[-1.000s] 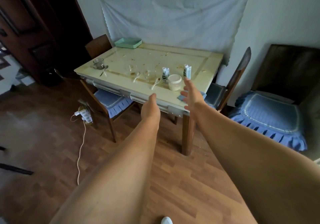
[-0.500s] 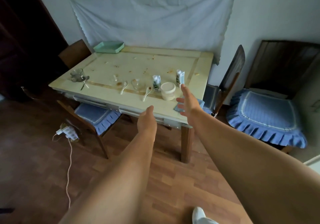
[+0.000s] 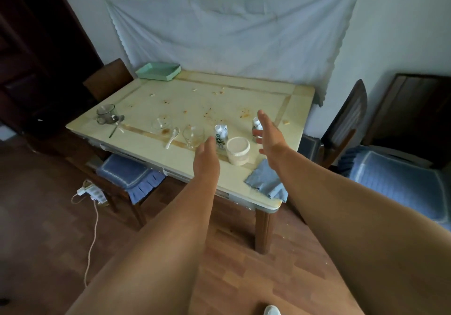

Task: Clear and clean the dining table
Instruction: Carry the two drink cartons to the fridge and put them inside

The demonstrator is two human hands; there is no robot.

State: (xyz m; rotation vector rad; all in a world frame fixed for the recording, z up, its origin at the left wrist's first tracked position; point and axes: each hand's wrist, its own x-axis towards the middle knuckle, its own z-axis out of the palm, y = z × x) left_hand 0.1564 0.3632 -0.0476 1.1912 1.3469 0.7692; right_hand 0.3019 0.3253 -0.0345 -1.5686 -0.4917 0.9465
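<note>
1. Two hands reach out over the near right end of the counter (image 3: 296,109): left hand (image 3: 206,157) loosely curled and empty, right hand (image 3: 269,134) spread wide and empty.
2. Between them sits a white ribbed cup (image 3: 238,150); it looks light and stiff, so grip around its wall.
3. Just left, a small milk carton (image 3: 220,135) stands upright, soft-sided; squeeze gently. A second carton (image 3: 256,124) peeks out behind the right hand.
4. Further left: clear glass bowls (image 3: 193,135), a white spoon (image 3: 172,138) and a glass mug (image 3: 105,113). Smooth, slippery, breakable; take them by the rim or handle.
5. Blue cloth (image 3: 266,183), limp, droops off the near right corner, handy for the crumbs and brown stains.
6. Green tray (image 3: 158,71) waits at the far left corner.
</note>
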